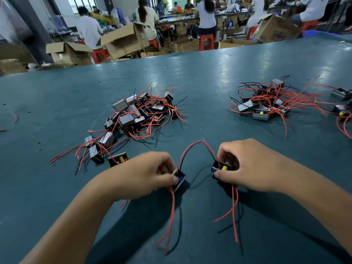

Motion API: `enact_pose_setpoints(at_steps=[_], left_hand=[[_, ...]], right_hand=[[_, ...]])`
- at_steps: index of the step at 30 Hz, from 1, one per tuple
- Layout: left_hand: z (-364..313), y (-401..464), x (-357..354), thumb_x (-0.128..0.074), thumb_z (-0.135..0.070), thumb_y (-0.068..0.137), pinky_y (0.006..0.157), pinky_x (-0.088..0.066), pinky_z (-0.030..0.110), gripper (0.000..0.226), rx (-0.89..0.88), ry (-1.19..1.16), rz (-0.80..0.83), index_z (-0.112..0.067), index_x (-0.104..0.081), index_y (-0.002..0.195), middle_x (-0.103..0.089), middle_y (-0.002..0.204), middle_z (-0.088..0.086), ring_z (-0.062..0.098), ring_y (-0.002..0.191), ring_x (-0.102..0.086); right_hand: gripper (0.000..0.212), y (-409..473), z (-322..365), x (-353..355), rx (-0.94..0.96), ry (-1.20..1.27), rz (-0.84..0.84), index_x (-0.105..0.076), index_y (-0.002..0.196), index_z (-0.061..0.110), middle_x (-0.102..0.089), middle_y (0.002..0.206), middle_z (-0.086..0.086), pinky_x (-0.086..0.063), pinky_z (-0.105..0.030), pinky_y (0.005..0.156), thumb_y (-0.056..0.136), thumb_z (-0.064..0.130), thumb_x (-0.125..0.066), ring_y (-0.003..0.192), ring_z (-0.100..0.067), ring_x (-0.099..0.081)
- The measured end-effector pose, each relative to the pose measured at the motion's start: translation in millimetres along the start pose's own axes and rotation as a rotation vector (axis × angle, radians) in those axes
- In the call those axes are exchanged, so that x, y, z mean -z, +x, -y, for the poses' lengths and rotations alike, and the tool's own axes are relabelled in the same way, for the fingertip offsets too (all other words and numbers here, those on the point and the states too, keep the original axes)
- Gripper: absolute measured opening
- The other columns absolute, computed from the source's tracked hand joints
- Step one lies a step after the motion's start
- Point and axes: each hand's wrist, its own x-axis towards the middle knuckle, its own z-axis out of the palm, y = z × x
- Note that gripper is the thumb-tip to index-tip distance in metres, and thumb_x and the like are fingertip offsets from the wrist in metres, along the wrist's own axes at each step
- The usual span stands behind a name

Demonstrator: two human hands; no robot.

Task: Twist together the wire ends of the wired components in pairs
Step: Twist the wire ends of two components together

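Busy workshop, teal table (209, 77): left hand (144, 174) and right hand (245, 164) each pinch a wired component (180, 181), holding them apart so the joined red wire ends (202, 141) arch between, probably just twisted.

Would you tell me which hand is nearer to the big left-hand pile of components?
Left. The left hand sits just below the pile; the right hand is farther right.

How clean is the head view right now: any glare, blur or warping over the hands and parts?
Head view: pale glare streaks on the table; wide-angle bend at the far edge; background workers soft; left hand and right hand fairly sharp, casting dark shadows toward the camera.
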Motion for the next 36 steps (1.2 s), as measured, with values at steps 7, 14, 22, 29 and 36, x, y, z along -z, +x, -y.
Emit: enact_pose_setpoints(at_steps=[7, 14, 22, 29, 36], left_hand=[[-1, 11, -15, -0.067, -0.017, 0.095, 0.062, -0.054, 0.030, 0.012, 0.007, -0.462, -0.094, -0.009, -0.060, 0.100, -0.064, 0.075, 0.001, 0.014, 0.063, -0.059], [-4, 12, -14, -0.059, -0.012, 0.098, 0.057, -0.054, 0.024, 0.018, 0.031, -0.777, -0.060, -0.008, -0.066, 0.115, -0.063, 0.074, 0.001, 0.012, 0.059, -0.059], [-8, 16, -24, -0.063, -0.010, 0.097, 0.059, -0.055, 0.030, 0.014, -0.006, -0.805, -0.120, -0.007, -0.063, 0.110, -0.056, 0.082, 0.011, 0.018, 0.060, -0.058], [-9, 17, -29, -0.063, -0.010, 0.097, 0.058, -0.054, 0.030, 0.009, -0.024, -0.751, -0.111, -0.011, -0.062, 0.106, -0.058, 0.081, 0.011, 0.022, 0.063, -0.058], [-9, 16, -30, -0.061, -0.013, 0.099, 0.062, -0.054, 0.028, 0.008, -0.048, -0.675, -0.108, -0.016, -0.062, 0.106, -0.063, 0.081, 0.008, 0.020, 0.068, -0.059]], right_hand=[[0.028, 1, 5, -6, -0.059, 0.201, -0.168, -0.056, 0.076, 0.027, -0.062, 0.065, 0.014, -0.044, -0.020, 0.057, 0.075, 0.049, -0.073, 0.058, -0.004, -0.054], [0.025, 1, 8, -11, -0.091, 0.241, -0.143, -0.064, 0.081, 0.031, -0.065, 0.066, 0.008, -0.043, -0.020, 0.057, 0.077, 0.054, -0.069, 0.060, -0.004, -0.056], [0.029, 1, 13, -22, -0.108, 0.262, -0.165, -0.060, 0.075, 0.025, -0.057, 0.062, 0.007, -0.038, -0.018, 0.052, 0.078, 0.053, -0.069, 0.054, -0.003, -0.048], [0.029, -1, 13, -24, -0.111, 0.306, -0.177, -0.059, 0.078, 0.026, -0.058, 0.058, 0.009, -0.044, -0.024, 0.051, 0.076, 0.051, -0.075, 0.050, -0.004, -0.048], [0.033, -3, 15, -22, -0.056, 0.234, -0.190, -0.056, 0.078, 0.023, -0.054, 0.060, 0.008, -0.037, -0.021, 0.051, 0.075, 0.052, -0.071, 0.054, -0.007, -0.045]])
